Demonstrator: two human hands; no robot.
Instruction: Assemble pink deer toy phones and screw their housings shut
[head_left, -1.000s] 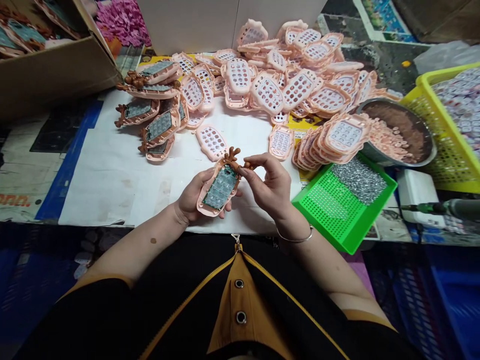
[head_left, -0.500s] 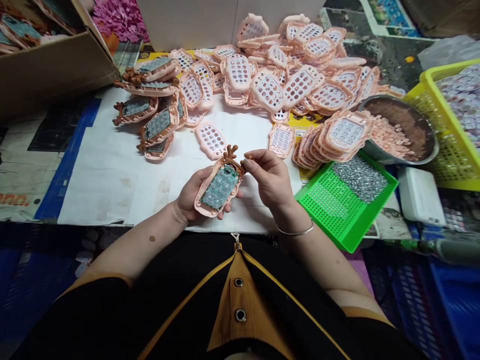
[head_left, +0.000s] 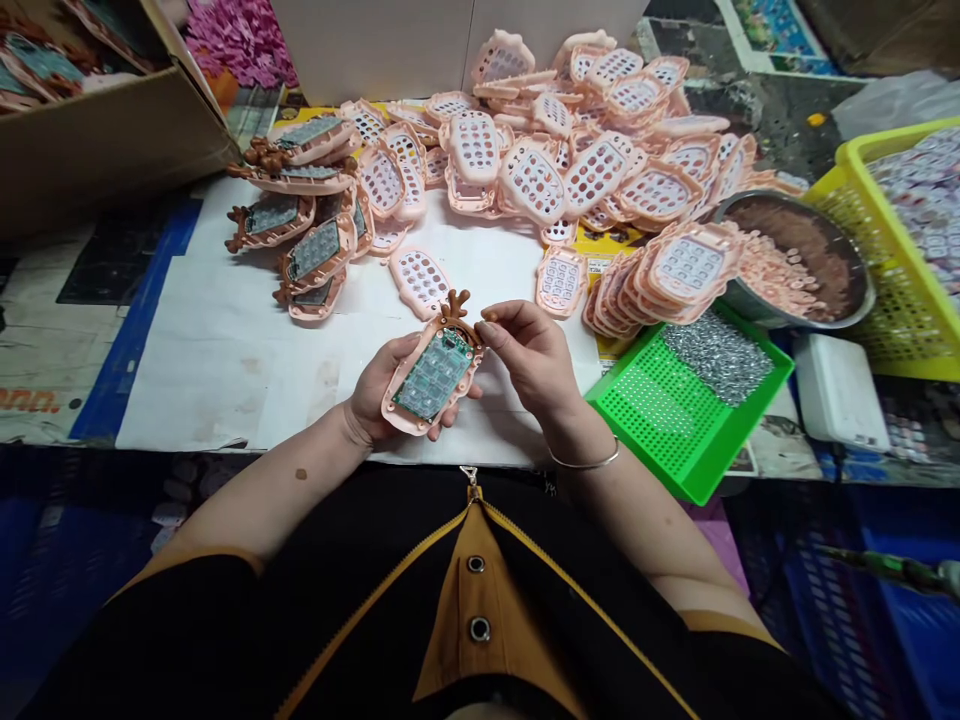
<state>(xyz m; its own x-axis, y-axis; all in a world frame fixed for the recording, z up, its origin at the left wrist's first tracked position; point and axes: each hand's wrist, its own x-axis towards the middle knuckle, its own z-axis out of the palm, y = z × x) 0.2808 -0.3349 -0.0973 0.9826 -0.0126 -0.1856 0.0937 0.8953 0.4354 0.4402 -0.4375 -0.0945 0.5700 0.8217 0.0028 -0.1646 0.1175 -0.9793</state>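
Black top [head_left: 300,620] — mustard zip trim, two metal snaps — thin silver bangle [head_left: 585,462] on right wrist.

- The toy shell [head_left: 431,375] is pale pink, with brown antlers [head_left: 454,304] and a grey-green keypad sheet inside.
- The tray [head_left: 660,405] is bright green, with a grid of small holes and silver screws [head_left: 716,355].
- The basket [head_left: 892,300] is yellow mesh.
- The paper sheet [head_left: 225,350] is white.

Only a cut-off orange "nnn." on the floor mat [head_left: 37,400] is readable.
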